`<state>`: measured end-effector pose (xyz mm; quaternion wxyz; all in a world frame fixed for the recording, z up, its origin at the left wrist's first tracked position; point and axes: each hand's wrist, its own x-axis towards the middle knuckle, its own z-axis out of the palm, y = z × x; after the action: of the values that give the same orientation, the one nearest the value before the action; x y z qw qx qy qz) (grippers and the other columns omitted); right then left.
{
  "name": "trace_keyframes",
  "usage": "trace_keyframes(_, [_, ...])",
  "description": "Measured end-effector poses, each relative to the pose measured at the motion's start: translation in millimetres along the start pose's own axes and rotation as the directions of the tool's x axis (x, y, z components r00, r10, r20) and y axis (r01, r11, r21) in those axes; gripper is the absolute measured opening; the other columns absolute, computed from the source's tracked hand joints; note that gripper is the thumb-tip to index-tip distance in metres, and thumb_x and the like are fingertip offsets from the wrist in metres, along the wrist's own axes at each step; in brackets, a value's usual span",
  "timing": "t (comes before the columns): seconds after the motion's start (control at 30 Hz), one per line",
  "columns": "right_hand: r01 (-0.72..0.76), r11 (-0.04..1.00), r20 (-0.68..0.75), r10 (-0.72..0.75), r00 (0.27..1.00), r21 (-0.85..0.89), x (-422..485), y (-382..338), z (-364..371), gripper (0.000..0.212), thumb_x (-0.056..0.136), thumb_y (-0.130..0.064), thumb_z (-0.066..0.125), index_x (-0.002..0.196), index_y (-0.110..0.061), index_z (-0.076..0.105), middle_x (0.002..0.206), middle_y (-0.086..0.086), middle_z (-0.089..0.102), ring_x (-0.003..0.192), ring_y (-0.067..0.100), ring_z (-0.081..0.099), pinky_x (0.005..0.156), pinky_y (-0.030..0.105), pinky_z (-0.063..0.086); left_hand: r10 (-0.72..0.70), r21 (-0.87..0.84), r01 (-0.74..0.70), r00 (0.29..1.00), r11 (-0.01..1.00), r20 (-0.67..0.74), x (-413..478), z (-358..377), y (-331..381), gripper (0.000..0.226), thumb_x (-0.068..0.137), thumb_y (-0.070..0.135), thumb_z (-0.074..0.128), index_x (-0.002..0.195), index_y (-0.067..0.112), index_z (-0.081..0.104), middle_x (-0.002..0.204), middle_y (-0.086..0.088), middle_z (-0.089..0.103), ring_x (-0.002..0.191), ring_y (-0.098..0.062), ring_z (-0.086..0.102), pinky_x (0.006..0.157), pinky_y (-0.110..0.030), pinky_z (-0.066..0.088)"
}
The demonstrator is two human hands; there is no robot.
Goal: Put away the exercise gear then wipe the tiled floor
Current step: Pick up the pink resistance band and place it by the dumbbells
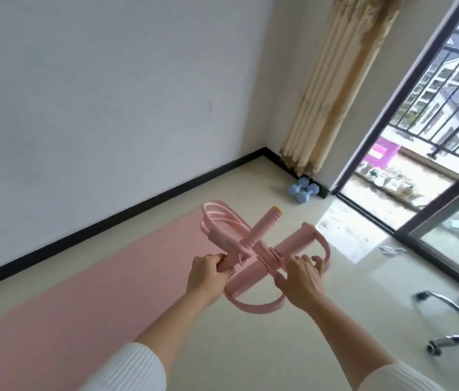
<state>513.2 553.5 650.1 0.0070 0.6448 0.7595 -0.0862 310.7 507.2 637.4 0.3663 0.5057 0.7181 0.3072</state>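
— Tiled floor [251, 348], pale and glossy: what lies on it?
— A long pink exercise mat [67, 292] lies flat beside the white wall and runs towards the far corner. On the right a sliding glass door [453, 221] stands open onto a balcony with a dark railing [448, 108]. A beige curtain [335, 94] hangs gathered in the corner beside the doorway.
— Anything else on the floor?
— The chrome wheeled base of a chair [456, 338] stands at the right edge, well apart from the mat. Two light blue dumbbells [303, 190] sit together on the tiles at the foot of the curtain.
— And the piece being handled?
— A pink pedal puller [262, 228] is held up in the air in front of the person, over the mat's near edge and the tiles. Its foam bars are crossed, and its stretch tubes loop out at both sides.
— How are the hands placed?
— The left hand [208, 273] is curled in a fist round the end of one foam bar. The right hand [303, 277] has its fingers hooked round the tubes just beside the crossing. Both arms wear white ribbed sleeves
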Motion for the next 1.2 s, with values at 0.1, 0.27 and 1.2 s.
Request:
trace_keyframes(0.1, [-0.056,0.997,-0.011,0.056,0.998,0.048,42,44,-10,0.018,0.087,-0.030,0.055,0.085,-0.019,0.042,0.082,-0.005,0.050,0.103,0.021,0.050,0.104,0.036,0.016,0.038,0.019,-0.039,0.998,0.999,0.049,52,35,41,0.007,0.077,0.023,0.065,0.072,0.019,0.067,0.068,0.001,0.064,0.067,-0.024,0.055,0.054,-0.025,0.039])
trace_keyframes(0.27, [-0.103,0.993,-0.011,0.104,0.995,0.049,128,96,-20,0.014,0.087,-0.026,0.054,0.087,-0.017,0.044,0.084,-0.003,0.051,0.104,0.021,0.049,0.105,0.036,0.015,0.080,0.146,-0.093,0.992,0.985,0.094,152,75,91,0.013,0.079,0.039,0.063,0.082,0.028,0.067,0.080,0.013,0.065,0.085,-0.019,0.058,0.074,-0.033,0.047])
trace_keyframes(1.2, [-0.333,0.940,0.071,0.328,0.942,0.077,790,352,-81,0.010,0.085,-0.022,0.054,0.083,-0.015,0.048,0.080,0.000,0.055,0.092,0.023,0.051,0.097,0.041,0.022,0.004,0.423,-0.081,0.984,0.903,0.180,828,275,331,0.014,0.089,0.037,0.050,0.077,0.029,0.052,0.104,-0.002,0.047,0.102,-0.027,0.044,0.077,-0.034,0.037])
